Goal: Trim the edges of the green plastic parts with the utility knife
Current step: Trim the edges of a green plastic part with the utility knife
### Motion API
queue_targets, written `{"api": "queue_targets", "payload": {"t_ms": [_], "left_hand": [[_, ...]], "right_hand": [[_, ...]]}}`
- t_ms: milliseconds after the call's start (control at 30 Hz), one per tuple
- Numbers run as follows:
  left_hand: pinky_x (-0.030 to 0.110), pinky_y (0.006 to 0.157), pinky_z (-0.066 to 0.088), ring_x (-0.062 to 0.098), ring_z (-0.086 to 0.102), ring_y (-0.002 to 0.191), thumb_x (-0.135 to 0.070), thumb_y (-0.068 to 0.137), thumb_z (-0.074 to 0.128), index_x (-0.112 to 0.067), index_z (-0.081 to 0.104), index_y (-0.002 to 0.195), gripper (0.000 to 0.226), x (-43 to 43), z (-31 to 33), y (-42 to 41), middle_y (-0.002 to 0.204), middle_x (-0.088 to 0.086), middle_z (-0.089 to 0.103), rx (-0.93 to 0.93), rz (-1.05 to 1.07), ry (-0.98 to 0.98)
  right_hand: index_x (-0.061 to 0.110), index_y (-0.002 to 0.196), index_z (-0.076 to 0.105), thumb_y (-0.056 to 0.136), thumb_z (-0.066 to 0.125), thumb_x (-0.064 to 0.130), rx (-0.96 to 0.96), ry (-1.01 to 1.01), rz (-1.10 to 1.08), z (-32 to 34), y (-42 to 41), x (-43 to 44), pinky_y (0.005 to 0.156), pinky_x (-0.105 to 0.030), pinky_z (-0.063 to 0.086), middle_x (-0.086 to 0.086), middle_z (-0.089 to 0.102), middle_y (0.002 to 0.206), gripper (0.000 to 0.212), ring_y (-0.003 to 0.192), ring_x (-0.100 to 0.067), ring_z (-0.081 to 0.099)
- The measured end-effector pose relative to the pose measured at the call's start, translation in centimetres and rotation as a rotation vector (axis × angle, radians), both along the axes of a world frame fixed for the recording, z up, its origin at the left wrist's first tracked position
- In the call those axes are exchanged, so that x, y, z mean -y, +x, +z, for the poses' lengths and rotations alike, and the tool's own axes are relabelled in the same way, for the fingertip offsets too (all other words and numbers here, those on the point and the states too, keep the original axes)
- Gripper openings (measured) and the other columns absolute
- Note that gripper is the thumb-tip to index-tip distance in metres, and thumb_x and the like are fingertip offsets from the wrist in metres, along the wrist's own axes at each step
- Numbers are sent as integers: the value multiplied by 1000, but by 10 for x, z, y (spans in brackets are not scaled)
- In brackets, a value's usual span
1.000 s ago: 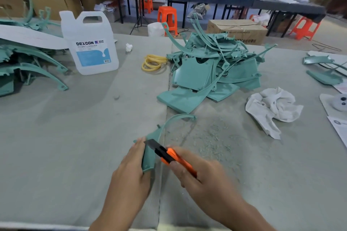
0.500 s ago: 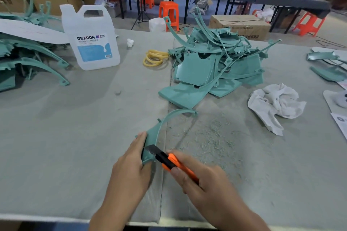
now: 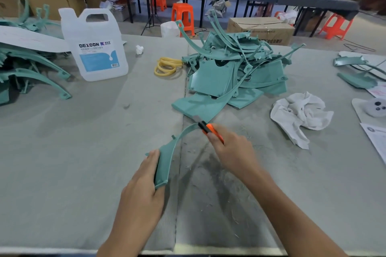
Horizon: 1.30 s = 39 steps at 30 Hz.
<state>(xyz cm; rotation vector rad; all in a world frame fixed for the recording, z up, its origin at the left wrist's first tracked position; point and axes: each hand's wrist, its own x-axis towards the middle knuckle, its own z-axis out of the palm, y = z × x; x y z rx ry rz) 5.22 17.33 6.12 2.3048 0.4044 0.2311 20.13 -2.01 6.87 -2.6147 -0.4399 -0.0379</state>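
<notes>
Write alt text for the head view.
A person's left hand grips the wide end of a curved green plastic part at a grey table, while the right hand holds an orange utility knife at its thin far end. Behind lie a pile of green parts, a white jug and a white rag.

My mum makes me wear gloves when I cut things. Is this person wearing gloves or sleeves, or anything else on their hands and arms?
No gloves at all. The left hand and the right hand are both bare. The left forearm and the right forearm are bare too, as far as the picture reaches. No sleeve, watch, bracelet or ring shows.
</notes>
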Motion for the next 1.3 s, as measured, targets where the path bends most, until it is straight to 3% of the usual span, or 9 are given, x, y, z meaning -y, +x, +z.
{"api": "queue_targets", "payload": {"t_ms": [133, 233, 333, 433, 533, 767, 900, 1067, 1300], "left_hand": [[40, 117, 38, 11, 39, 144, -26, 100, 55, -41, 27, 157, 65, -2, -5, -5, 157, -16, 38, 9, 29, -11], [38, 117, 37, 9, 37, 144, -22, 99, 57, -37, 29, 157, 67, -5, -9, -4, 158, -17, 37, 5, 13, 20], [28, 118, 28, -7, 19, 143, -29, 98, 58, -35, 26, 158, 68, 6, -7, -5, 162, -21, 27, 35, -10, 77], [25, 117, 25, -11, 15, 142, -56, 93, 53, -36, 25, 158, 73, 10, -9, -6, 158, -28, 20, 58, -36, 84], [25, 119, 22, -13, 12, 142, -69, 84, 45, -38, 23, 158, 83, 8, -9, -7, 159, -29, 17, 80, -65, 74], [24, 114, 30, -6, 29, 141, -60, 90, 39, -38, 40, 152, 65, 6, -4, -14, 154, -24, 34, 161, -99, 143], [22, 114, 28, 7, 36, 144, -49, 101, 46, -31, 42, 152, 54, 7, -15, -16, 157, -17, 35, 152, -151, 254], [26, 110, 26, 11, 34, 142, -38, 91, 47, -24, 44, 151, 62, 11, -23, -20, 157, -7, 40, 163, -164, 308], [33, 111, 38, 14, 36, 142, -32, 91, 52, -19, 46, 150, 61, 9, -27, -22, 156, -2, 43, 225, -182, 365]], "right_hand": [[27, 118, 60, 107, 39, 42, -91, -200, -112, -5, 44, 15, 82, -43, 52, -9, 70, 101, 28, 94, -34, 64], [20, 109, 60, 107, 39, 41, -111, -239, -147, 6, 59, 25, 78, -41, 54, -11, 70, 99, 29, 91, -34, 68], [33, 104, 62, 104, 44, 46, -255, 197, -121, 22, 52, 39, 53, -35, 56, -11, 69, 84, 22, 59, -23, 70], [44, 107, 63, 102, 53, 43, -352, 541, -45, 24, 31, 44, 49, -32, 54, -10, 66, 87, 11, 57, -17, 65], [42, 111, 64, 103, 55, 39, -389, 686, 13, 22, 13, 43, 51, -36, 57, -8, 67, 85, 12, 60, -21, 66], [26, 113, 60, 106, 51, 34, -429, 807, 4, 16, -11, 40, 48, -35, 53, -7, 68, 81, 13, 56, -20, 59], [13, 103, 53, 91, 68, 56, -471, 834, -47, 10, -18, 18, 48, -33, 51, -5, 55, 75, 47, 52, -16, 52], [17, 101, 49, 61, 83, 74, -557, 805, -71, -3, -11, -15, 48, -27, 50, 5, 50, 66, 78, 49, -10, 51], [8, 99, 49, 92, 62, 7, -420, 960, -400, -12, 39, 2, 45, -29, 42, -15, 57, 70, 15, 47, -19, 52]]}}
